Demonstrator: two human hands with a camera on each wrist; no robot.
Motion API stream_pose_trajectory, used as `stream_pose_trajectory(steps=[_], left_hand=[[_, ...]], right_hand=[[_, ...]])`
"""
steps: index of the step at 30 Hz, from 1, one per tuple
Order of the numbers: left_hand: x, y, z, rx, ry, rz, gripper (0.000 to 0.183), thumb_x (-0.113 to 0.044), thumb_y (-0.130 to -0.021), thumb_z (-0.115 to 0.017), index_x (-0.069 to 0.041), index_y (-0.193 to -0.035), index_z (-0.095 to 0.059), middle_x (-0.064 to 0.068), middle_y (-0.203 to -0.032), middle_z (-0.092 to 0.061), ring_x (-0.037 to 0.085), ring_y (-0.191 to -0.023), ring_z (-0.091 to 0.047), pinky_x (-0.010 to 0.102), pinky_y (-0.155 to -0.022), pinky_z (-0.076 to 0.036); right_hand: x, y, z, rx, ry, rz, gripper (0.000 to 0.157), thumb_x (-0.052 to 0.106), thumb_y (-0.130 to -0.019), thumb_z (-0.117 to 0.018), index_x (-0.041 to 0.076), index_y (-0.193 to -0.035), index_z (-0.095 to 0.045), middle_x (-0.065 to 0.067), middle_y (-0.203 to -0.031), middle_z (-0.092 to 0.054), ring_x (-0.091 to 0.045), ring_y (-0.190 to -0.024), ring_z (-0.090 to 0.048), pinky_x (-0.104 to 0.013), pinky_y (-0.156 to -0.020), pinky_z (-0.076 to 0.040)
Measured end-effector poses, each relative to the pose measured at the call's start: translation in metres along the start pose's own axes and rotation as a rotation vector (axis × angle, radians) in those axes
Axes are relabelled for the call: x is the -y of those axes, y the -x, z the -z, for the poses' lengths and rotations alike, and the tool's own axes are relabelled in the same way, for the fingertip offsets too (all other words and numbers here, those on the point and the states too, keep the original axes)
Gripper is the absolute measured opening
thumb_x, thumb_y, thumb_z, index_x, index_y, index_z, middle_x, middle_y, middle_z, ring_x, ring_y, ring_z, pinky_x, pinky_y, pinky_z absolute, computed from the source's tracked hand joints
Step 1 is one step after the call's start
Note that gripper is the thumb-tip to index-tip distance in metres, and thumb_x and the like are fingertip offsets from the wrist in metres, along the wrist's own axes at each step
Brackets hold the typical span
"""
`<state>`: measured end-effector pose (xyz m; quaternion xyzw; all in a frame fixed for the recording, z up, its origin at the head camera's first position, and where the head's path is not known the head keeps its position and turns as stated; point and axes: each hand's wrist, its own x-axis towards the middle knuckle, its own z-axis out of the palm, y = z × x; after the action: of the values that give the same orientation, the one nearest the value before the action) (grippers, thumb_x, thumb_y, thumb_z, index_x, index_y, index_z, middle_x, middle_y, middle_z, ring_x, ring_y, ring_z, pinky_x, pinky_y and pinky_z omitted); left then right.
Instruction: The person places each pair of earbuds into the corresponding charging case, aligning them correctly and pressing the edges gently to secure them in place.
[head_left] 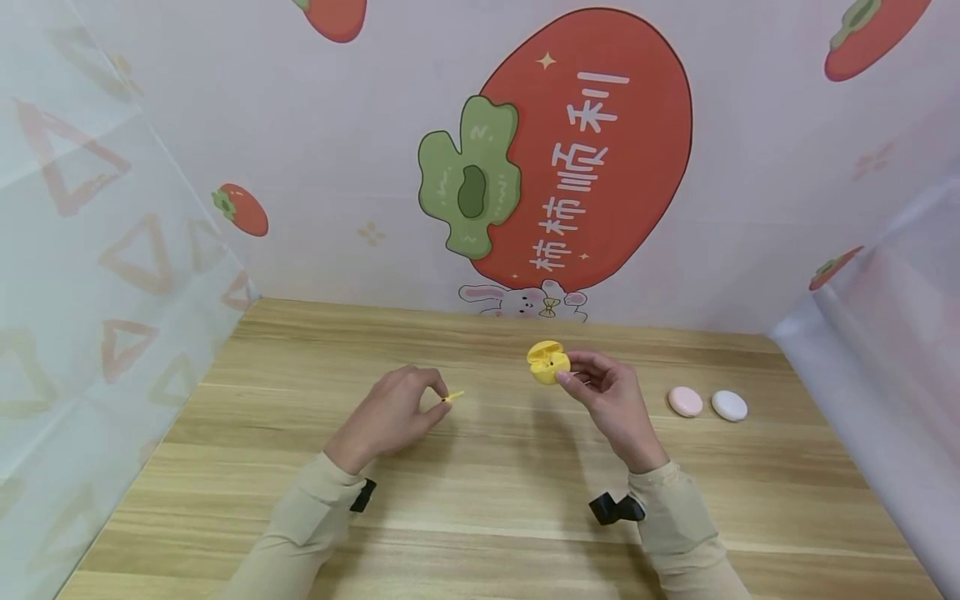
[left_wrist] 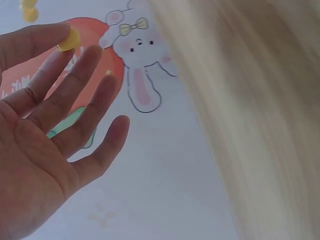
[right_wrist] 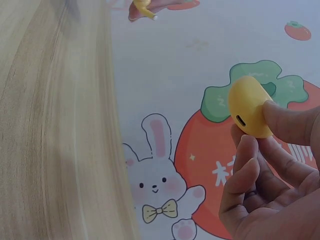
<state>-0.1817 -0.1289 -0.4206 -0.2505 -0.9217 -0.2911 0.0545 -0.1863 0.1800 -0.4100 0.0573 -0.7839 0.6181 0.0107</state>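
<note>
My left hand [head_left: 393,410] pinches a yellow wireless earbud [head_left: 454,397] between thumb and index finger, over the left-middle of the table. In the left wrist view the earbud [left_wrist: 70,40] shows at those two fingertips, while the other fingers are spread. A yellow earbud charging case [head_left: 551,367] with its lid up is gripped by my right hand [head_left: 617,408], held above the table with its inside facing me. The right wrist view catches the case's rounded outer shell [right_wrist: 247,105], with a dark port slot. Thumb and fingers press its side.
Two small round cases, one pink [head_left: 686,402] and one white [head_left: 730,406], lie on the table to the right of my right hand. The wooden table [head_left: 480,517] meets a persimmon-printed backdrop [head_left: 337,225] at the back. Pale sheets [head_left: 900,350] hang at both sides.
</note>
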Motion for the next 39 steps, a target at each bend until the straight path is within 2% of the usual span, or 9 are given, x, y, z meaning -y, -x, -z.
stream_pose_trajectory(steps=[7,13,26,32,39], left_hand=[[-0.009,-0.006,0.003,-0.031,0.045,-0.019,0.007,-0.014,-0.089,-0.077,-0.011,-0.092,-0.071,0.000,-0.094,-0.073,0.025,-0.094,-0.068,0.043,-0.085,-0.052],[-0.017,-0.010,0.004,-0.058,0.078,-0.015,0.008,-0.014,-0.088,-0.078,-0.013,-0.091,-0.071,-0.002,-0.093,-0.073,0.022,-0.094,-0.067,0.042,-0.082,-0.052],[-0.032,-0.019,0.004,-0.135,0.110,-0.098,0.010,-0.010,-0.086,-0.079,-0.011,-0.093,-0.071,-0.003,-0.090,-0.072,0.022,-0.097,-0.065,0.042,-0.087,-0.051],[-0.036,-0.022,0.000,-0.166,0.137,-0.152,0.012,-0.007,-0.085,-0.080,-0.011,-0.092,-0.071,-0.002,-0.089,-0.072,0.023,-0.093,-0.065,0.042,-0.087,-0.051],[-0.039,-0.022,-0.004,-0.176,0.153,-0.164,0.012,-0.007,-0.087,-0.080,-0.011,-0.094,-0.071,-0.003,-0.089,-0.071,0.022,-0.095,-0.063,0.041,-0.089,-0.051]], right_hand=[[-0.001,0.000,-0.001,0.003,-0.003,0.007,0.035,0.010,-0.094,-0.074,-0.004,-0.125,-0.064,-0.016,-0.111,-0.066,-0.021,-0.094,-0.064,-0.024,-0.079,-0.057],[0.000,0.001,0.000,0.006,-0.005,0.014,0.035,0.011,-0.094,-0.074,-0.003,-0.125,-0.064,-0.016,-0.112,-0.066,-0.022,-0.094,-0.064,-0.026,-0.080,-0.058],[0.000,0.001,0.000,0.006,0.004,0.015,0.036,0.012,-0.094,-0.074,-0.003,-0.126,-0.064,-0.016,-0.113,-0.066,-0.021,-0.094,-0.064,-0.026,-0.080,-0.057],[0.000,0.001,0.001,0.000,0.006,0.015,0.036,0.012,-0.094,-0.074,-0.002,-0.126,-0.064,-0.016,-0.113,-0.066,-0.022,-0.094,-0.064,-0.023,-0.079,-0.057],[0.001,0.000,0.001,-0.007,0.010,0.011,0.036,0.012,-0.095,-0.074,-0.002,-0.126,-0.064,-0.016,-0.113,-0.066,-0.023,-0.093,-0.063,-0.023,-0.078,-0.057]])
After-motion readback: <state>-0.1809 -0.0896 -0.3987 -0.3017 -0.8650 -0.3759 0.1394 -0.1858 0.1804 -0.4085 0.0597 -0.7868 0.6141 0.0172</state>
